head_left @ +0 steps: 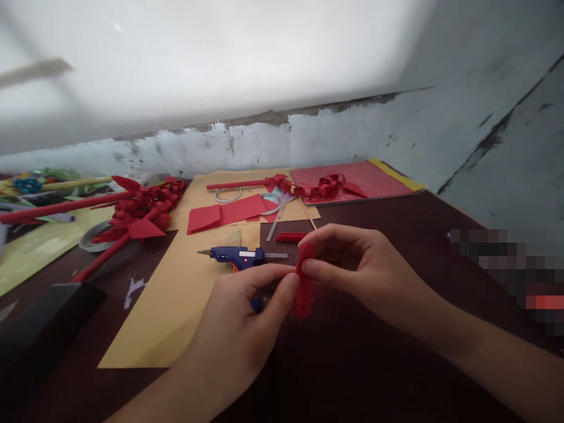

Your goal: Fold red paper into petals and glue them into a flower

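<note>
A small red paper strip (304, 294) is pinched between both hands over the dark table, its lower end hanging down. My left hand (247, 323) grips its left edge with thumb and forefinger. From the right, my right hand (365, 270) presses its upper part between thumb and fingers. Just beyond my left hand lies a blue hot glue gun (238, 256), its small red light lit and a clear glue stick (277, 255) poking out of its back. A narrow red folded piece (291, 237) rests behind the strip.
Yellow-tan paper (150, 323) covers the table's middle, with red paper sheets (229, 212) and tape rolls (227, 195) on it. Red paper flowers on stems (145, 205) lie at left, near a black object (53, 329). A red packet (352, 176) lies by the wall.
</note>
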The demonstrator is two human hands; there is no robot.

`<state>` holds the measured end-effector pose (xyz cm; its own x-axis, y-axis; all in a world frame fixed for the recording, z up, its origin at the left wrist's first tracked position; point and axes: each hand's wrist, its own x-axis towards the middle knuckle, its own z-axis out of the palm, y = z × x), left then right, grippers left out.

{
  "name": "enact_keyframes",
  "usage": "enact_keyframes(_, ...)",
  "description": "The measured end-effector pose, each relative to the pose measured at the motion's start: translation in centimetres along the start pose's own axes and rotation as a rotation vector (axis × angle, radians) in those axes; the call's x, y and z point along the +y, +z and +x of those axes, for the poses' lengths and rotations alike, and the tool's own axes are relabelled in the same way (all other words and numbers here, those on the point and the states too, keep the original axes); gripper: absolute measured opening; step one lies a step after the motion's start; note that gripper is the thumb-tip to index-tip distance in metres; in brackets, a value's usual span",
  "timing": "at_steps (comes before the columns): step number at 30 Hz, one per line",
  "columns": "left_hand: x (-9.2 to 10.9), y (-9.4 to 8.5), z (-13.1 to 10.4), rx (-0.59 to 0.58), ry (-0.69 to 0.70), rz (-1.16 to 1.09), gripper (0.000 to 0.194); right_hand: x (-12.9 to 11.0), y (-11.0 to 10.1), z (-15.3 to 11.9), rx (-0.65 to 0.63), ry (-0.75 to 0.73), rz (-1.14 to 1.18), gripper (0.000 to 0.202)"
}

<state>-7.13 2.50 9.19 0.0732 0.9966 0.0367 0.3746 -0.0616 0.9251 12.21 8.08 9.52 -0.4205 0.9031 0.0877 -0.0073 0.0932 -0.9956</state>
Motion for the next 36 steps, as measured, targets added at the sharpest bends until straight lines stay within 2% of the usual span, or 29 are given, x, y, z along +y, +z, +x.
enact_keyframes(6, 0.0, 0.2, 0.0, 0.1, 0.023, 0.078, 0.023, -0.1, 0.2, 0.0, 0.034, 0.016, -0.035, 0.022)
enact_keyframes(10, -0.1, 0.1, 0.1, 0.153, 0.085, 0.166, 0.019, -0.2, 0.3, -0.1, 0.048, 0.033, -0.028, 0.021)
enact_keyframes(14, 0.0, 0.2, 0.1, 0.16, 0.064, 0.153, 0.021, -0.1, 0.2, -0.1, 0.047, 0.035, -0.014, 0.02)
enact_keyframes(19, 0.0, 0.0, 0.0, 0.101, 0.036, 0.06, 0.02, -0.1, 0.1, 0.1, 0.066, 0.024, -0.038, 0.02)
enact_keyframes(26, -0.1, 0.0, 0.2, 0.116, 0.027, 0.04, 0.019, -0.2, 0.0, -0.1, 0.083, 0.032, -0.048, 0.024)
enact_keyframes(36, 1.0, 0.2, -0.1, 0.255, -0.001, 0.089, 0.014, 0.0, 0.0, 0.1, 0.046, 0.06, 0.002, 0.024)
